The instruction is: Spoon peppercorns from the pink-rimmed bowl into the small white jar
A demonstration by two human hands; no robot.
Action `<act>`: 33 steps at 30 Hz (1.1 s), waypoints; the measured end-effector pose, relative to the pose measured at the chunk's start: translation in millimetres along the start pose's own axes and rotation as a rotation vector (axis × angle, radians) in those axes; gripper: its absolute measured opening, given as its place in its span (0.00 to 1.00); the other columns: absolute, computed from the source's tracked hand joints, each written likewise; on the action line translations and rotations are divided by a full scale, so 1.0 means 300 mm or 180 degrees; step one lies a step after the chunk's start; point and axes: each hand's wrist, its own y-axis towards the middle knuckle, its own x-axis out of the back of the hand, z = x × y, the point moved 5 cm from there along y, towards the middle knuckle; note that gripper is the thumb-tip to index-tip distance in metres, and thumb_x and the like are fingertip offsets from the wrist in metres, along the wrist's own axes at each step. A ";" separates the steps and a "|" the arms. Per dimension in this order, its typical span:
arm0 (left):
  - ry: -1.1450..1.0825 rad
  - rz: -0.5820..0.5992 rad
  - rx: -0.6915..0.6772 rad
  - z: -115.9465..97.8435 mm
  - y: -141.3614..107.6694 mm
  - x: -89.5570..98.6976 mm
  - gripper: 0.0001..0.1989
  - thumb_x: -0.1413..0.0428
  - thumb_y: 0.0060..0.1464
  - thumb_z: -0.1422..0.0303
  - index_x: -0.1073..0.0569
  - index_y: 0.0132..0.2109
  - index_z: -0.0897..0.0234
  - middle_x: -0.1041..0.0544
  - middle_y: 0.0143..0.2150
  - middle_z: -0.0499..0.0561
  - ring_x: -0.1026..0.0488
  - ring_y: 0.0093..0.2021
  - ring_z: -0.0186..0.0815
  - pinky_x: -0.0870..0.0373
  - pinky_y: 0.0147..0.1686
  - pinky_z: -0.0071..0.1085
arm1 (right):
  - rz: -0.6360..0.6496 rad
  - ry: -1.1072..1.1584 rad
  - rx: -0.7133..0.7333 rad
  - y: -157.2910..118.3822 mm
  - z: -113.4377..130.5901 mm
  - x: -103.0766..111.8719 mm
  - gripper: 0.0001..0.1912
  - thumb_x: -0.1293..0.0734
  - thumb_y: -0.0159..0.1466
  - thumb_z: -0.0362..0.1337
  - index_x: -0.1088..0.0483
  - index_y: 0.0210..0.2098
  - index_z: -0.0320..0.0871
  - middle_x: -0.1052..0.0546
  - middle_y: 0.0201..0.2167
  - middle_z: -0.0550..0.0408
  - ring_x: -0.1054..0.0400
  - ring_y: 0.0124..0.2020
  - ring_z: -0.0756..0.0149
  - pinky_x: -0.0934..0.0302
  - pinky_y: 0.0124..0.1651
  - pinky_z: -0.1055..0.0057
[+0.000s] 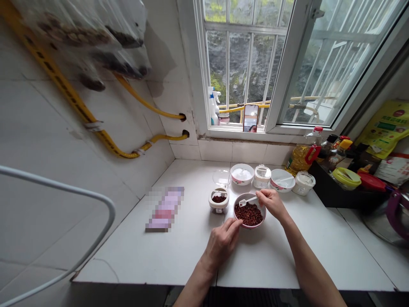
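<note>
My right hand [271, 202] pinches the handle of a small white spoon [243, 202], whose scoop is over the dark red, peppercorn-like grains [249, 215] in a bowl [262, 221]. My left hand [223, 238] is closed at the bowl's near left rim, fingertips gripping its edge. Just left of the bowl stands a clear jar [218, 206] with a white collar, holding some of the same dark grains. A clear lid [221, 177] lies behind that jar.
Behind are a bowl of white powder [242, 175], a second bowl [282, 181] and two clear lidded jars [262, 176]. An oil bottle [303, 153] and a black box [329, 187] of condiments stand right. A blurred purple item [166, 209] lies left; a phone [250, 118] leans at the window.
</note>
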 end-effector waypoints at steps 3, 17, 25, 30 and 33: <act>-0.0001 0.0004 -0.0001 0.000 0.000 -0.001 0.13 0.54 0.64 0.76 0.29 0.52 0.65 0.22 0.40 0.54 0.21 0.35 0.33 0.25 0.32 0.23 | -0.0060 -0.0250 0.0103 0.000 0.004 0.002 0.25 0.40 0.61 0.48 0.42 0.13 0.44 0.36 0.11 0.59 0.45 0.17 0.72 0.50 0.23 0.73; 0.0011 0.0005 -0.0011 0.001 -0.002 -0.003 0.13 0.54 0.64 0.76 0.30 0.52 0.65 0.22 0.40 0.54 0.21 0.36 0.33 0.25 0.32 0.24 | -0.0161 -0.0716 0.0430 -0.001 0.017 0.000 0.26 0.41 0.63 0.46 0.43 0.12 0.43 0.39 0.11 0.59 0.46 0.17 0.72 0.52 0.24 0.73; 0.0018 0.0010 0.0005 0.001 -0.002 -0.002 0.13 0.54 0.65 0.76 0.30 0.52 0.64 0.22 0.40 0.54 0.22 0.35 0.33 0.26 0.30 0.24 | -0.0230 -0.0196 0.0125 0.006 -0.006 -0.004 0.26 0.40 0.63 0.51 0.40 0.14 0.44 0.35 0.13 0.58 0.42 0.18 0.71 0.47 0.25 0.73; -0.0027 0.0067 0.0027 -0.002 -0.001 -0.001 0.13 0.55 0.65 0.76 0.31 0.52 0.65 0.22 0.39 0.54 0.22 0.35 0.34 0.26 0.31 0.24 | -0.0570 -0.0149 0.0512 0.009 0.084 -0.054 0.26 0.43 0.68 0.50 0.40 0.17 0.45 0.33 0.15 0.58 0.39 0.20 0.69 0.43 0.29 0.71; -0.0006 0.0074 0.0016 -0.004 0.001 -0.002 0.14 0.55 0.64 0.77 0.31 0.52 0.65 0.22 0.38 0.54 0.22 0.33 0.34 0.26 0.29 0.24 | -0.0811 -0.0766 0.1247 -0.010 0.176 -0.111 0.24 0.43 0.71 0.44 0.40 0.19 0.44 0.33 0.17 0.59 0.38 0.23 0.68 0.41 0.42 0.68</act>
